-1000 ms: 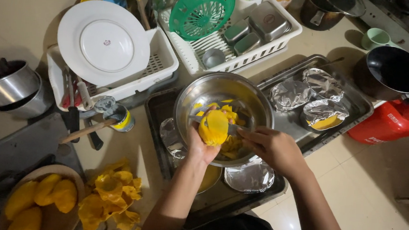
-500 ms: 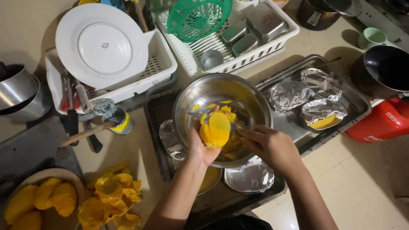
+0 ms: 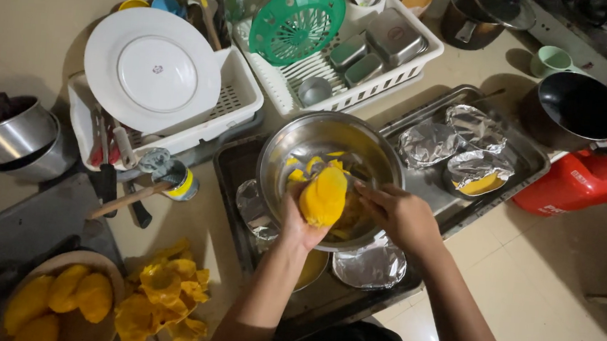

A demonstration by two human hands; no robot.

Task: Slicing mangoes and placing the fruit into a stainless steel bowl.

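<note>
The left hand (image 3: 298,224) cups a peeled mango (image 3: 323,195) from below, fingers wrapped around it, long axis upright, over the steel bowl (image 3: 298,148) holding yellow slices. The right hand (image 3: 401,216) sits just right of the fruit, fingers closed around a knife whose blade is barely visible. Foil-covered dishes (image 3: 457,143) fill the metal tray (image 3: 528,156) nearby.

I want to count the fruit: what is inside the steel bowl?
Yellow fruit pieces lie in the steel bowl; the left hand and its peeled fruit cover the rest.
</note>
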